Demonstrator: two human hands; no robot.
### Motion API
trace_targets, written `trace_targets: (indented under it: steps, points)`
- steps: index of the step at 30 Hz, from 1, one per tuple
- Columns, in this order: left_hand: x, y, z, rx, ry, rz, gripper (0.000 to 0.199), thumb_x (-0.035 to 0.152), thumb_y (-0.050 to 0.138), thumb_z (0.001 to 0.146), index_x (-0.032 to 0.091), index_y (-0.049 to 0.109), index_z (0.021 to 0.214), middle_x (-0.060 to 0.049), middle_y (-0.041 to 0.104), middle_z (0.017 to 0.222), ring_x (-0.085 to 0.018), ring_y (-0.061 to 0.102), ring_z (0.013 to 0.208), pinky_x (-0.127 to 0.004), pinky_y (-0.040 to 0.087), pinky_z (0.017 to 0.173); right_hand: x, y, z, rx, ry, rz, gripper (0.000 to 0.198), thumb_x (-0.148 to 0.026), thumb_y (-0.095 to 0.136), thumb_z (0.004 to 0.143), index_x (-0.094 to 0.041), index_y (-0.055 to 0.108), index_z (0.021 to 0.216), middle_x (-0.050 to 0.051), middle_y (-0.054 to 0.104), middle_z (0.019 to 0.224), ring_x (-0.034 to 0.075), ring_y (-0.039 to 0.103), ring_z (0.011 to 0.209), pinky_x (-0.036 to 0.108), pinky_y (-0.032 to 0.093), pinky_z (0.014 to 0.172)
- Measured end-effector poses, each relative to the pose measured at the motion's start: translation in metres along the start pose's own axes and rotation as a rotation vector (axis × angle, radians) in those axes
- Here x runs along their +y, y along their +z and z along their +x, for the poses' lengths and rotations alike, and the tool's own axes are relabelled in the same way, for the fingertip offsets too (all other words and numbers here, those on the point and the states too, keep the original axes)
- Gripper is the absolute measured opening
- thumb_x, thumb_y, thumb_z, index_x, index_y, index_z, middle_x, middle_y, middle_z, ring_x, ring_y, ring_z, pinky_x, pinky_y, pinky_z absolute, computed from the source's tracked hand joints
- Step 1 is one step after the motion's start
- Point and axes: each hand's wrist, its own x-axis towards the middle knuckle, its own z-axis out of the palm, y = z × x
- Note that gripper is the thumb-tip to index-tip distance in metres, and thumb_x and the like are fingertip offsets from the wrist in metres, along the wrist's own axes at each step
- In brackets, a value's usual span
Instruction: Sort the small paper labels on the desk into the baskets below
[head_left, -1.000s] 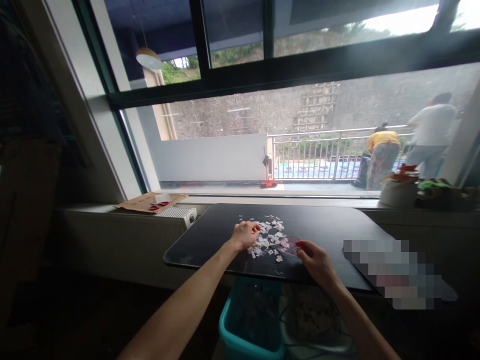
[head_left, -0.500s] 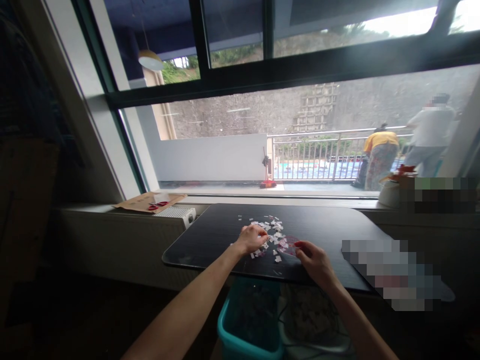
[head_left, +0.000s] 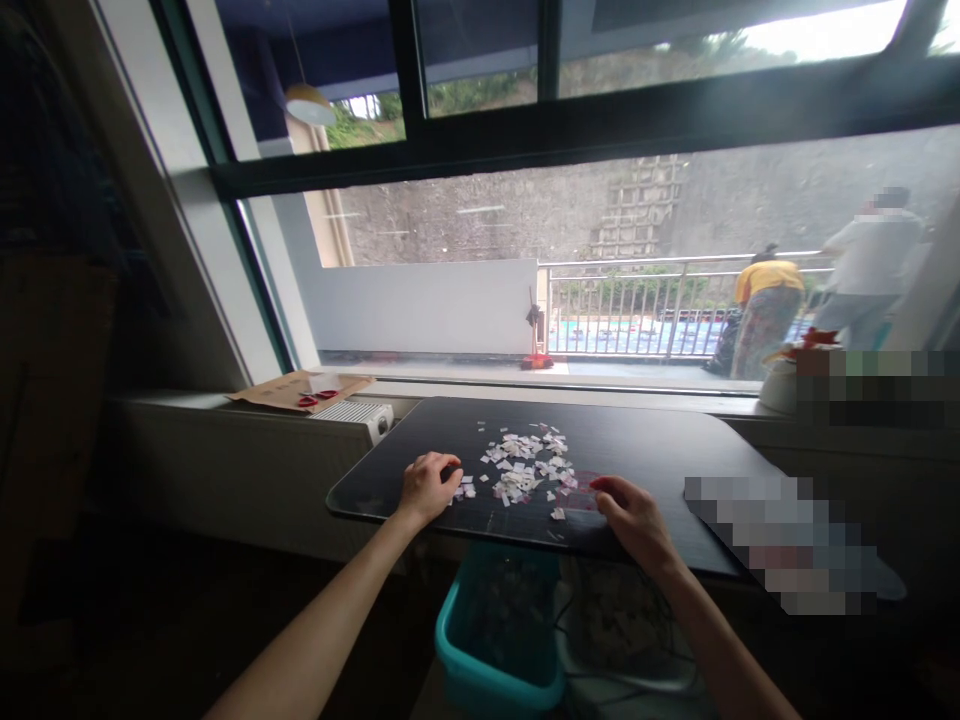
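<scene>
Over the left part of a dark tabletop, my left hand (head_left: 431,487) has its fingers curled down beside a few small white pieces (head_left: 469,488). Whatever is under its fingertips, if anything, is hidden. To the right lies a loose heap of small pale paper-like pieces (head_left: 517,485), some tinted pink. My right hand (head_left: 628,508) pinches the right edge of a small clear plastic bag with pinkish print (head_left: 581,492), which rests flat on the table at the heap's right side.
The black table (head_left: 645,440) stands at a window. Below its front edge are a teal bin (head_left: 450,650) and a pale bin (head_left: 637,690) holding scraps. Red-handled scissors (head_left: 319,398) lie on brown cardboard (head_left: 262,392) at left. Outside, two people stand by a railing.
My left hand has moved left from the heap to the few pieces at its left, uncovering the heap. My right hand stays at the bag. The view has shifted slightly.
</scene>
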Motion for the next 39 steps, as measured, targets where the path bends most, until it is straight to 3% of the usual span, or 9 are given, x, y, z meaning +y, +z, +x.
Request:
trace_targets:
  steps: [3, 8, 15, 19, 25, 28, 39]
  points:
    - [-0.002, 0.005, 0.000, 0.100, -0.030, 0.020, 0.017, 0.030, 0.054, 0.078, 0.025, 0.065, 0.090, -0.003, 0.067, 0.094, -0.021, 0.058, 0.096, -0.035, 0.040, 0.089, -0.001, -0.001, -0.001, 0.057, 0.026, 0.006, 0.028, -0.033, 0.050, 0.070, -0.017, 0.069, 0.084, 0.003, 0.068, 0.070, 0.019, 0.061, 0.066, 0.028, 0.045, 0.064]
    - [-0.004, 0.007, 0.001, 0.120, -0.120, 0.062, 0.019, 0.031, 0.052, 0.079, 0.024, 0.064, 0.091, -0.003, 0.067, 0.089, -0.023, 0.058, 0.092, -0.034, 0.041, 0.083, -0.002, -0.002, -0.002, 0.083, 0.050, -0.027, 0.026, -0.033, 0.051, 0.069, -0.018, 0.069, 0.080, 0.003, 0.068, 0.069, 0.019, 0.061, 0.067, 0.028, 0.045, 0.065]
    - [-0.002, 0.006, -0.003, 0.146, -0.063, 0.107, 0.018, 0.031, 0.052, 0.078, 0.023, 0.063, 0.090, -0.004, 0.066, 0.089, -0.024, 0.056, 0.095, -0.037, 0.038, 0.088, -0.003, -0.002, -0.002, 0.035, 0.030, -0.020, 0.027, -0.033, 0.050, 0.069, -0.017, 0.068, 0.082, 0.003, 0.068, 0.071, 0.020, 0.061, 0.068, 0.028, 0.045, 0.065]
    - [0.016, -0.002, -0.010, 0.182, 0.058, 0.116, 0.018, 0.025, 0.050, 0.079, 0.023, 0.063, 0.091, -0.006, 0.064, 0.099, -0.025, 0.051, 0.107, -0.042, 0.028, 0.101, 0.000, -0.002, -0.001, 0.094, 0.067, -0.084, 0.027, -0.034, 0.049, 0.071, -0.018, 0.068, 0.082, 0.003, 0.068, 0.070, 0.020, 0.061, 0.068, 0.029, 0.044, 0.066]
    - [0.091, -0.005, -0.038, -0.021, 0.452, -0.037, 0.030, 0.027, 0.049, 0.085, 0.029, 0.062, 0.112, -0.004, 0.057, 0.117, -0.024, 0.039, 0.123, -0.046, 0.009, 0.111, 0.004, -0.002, 0.001, 0.061, 0.047, -0.072, 0.027, -0.033, 0.049, 0.071, -0.018, 0.069, 0.083, 0.003, 0.069, 0.072, 0.020, 0.062, 0.069, 0.028, 0.045, 0.066]
    - [0.115, 0.001, -0.047, -0.134, 0.558, -0.072, 0.030, 0.033, 0.050, 0.087, 0.032, 0.061, 0.114, -0.004, 0.053, 0.124, -0.025, 0.034, 0.127, -0.051, 0.008, 0.110, 0.004, -0.002, 0.001, 0.060, 0.034, -0.090, 0.028, -0.034, 0.048, 0.071, -0.018, 0.068, 0.083, 0.004, 0.070, 0.074, 0.020, 0.062, 0.072, 0.029, 0.045, 0.068]
    - [0.106, 0.008, -0.051, -0.152, 0.541, -0.108, 0.026, 0.038, 0.049, 0.088, 0.030, 0.067, 0.106, -0.005, 0.057, 0.116, -0.026, 0.035, 0.125, -0.055, 0.008, 0.109, 0.001, 0.001, 0.001, 0.103, 0.061, -0.113, 0.028, -0.034, 0.048, 0.071, -0.018, 0.068, 0.083, 0.006, 0.072, 0.080, 0.021, 0.064, 0.075, 0.029, 0.045, 0.069]
